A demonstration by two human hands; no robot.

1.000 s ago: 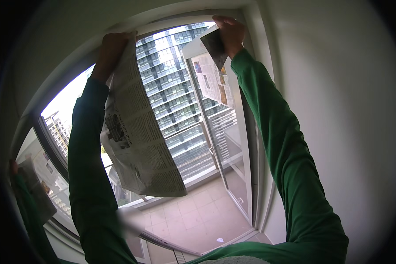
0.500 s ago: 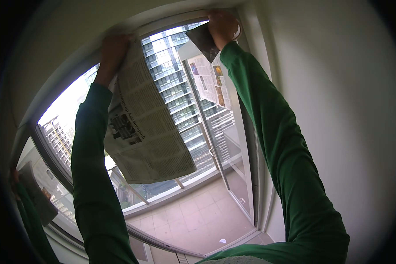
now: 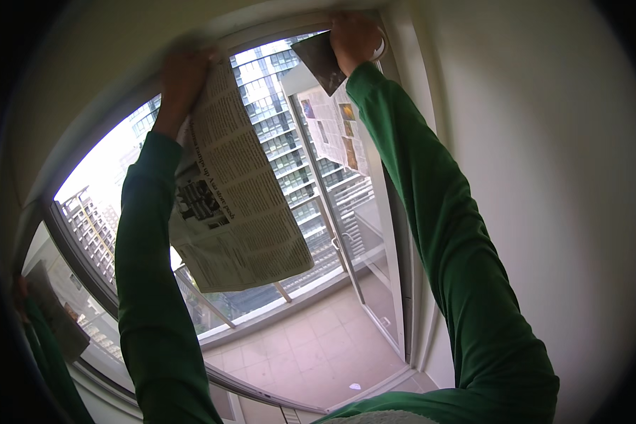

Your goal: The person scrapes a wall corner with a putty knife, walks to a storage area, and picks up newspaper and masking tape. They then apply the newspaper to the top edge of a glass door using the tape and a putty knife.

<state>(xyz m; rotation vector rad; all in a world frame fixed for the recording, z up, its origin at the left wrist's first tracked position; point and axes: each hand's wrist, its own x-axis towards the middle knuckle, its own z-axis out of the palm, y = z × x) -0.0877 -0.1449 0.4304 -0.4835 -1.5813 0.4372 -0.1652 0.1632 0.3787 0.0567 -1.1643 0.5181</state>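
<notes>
At the top of the doorway my left hand [image 3: 184, 88] is closed at the upper edge of a newspaper sheet [image 3: 237, 184]. The sheet hangs down over the opening, its lower edge loose. My right hand [image 3: 355, 44] is raised to the upper right corner of the frame, closed round a dark, flat, pointed piece [image 3: 321, 62] whose kind I cannot make out. A white curved edge [image 3: 381, 45] shows at the outer side of that hand; the rest of it is hidden. Both fingertips are hard to see against the frame.
A glass door [image 3: 364, 219] with a handle stands swung outward at the right, another printed newspaper sheet [image 3: 332, 127] on it. Beyond lies a tiled balcony floor [image 3: 297, 353] with a small white scrap [image 3: 355, 386]. Left glass [image 3: 85, 304] reflects an arm and paper. A white wall [image 3: 530, 177] bounds the right.
The view has shifted slightly. Both hands stay up at the frame, and the newspaper sheet hangs almost as before.
</notes>
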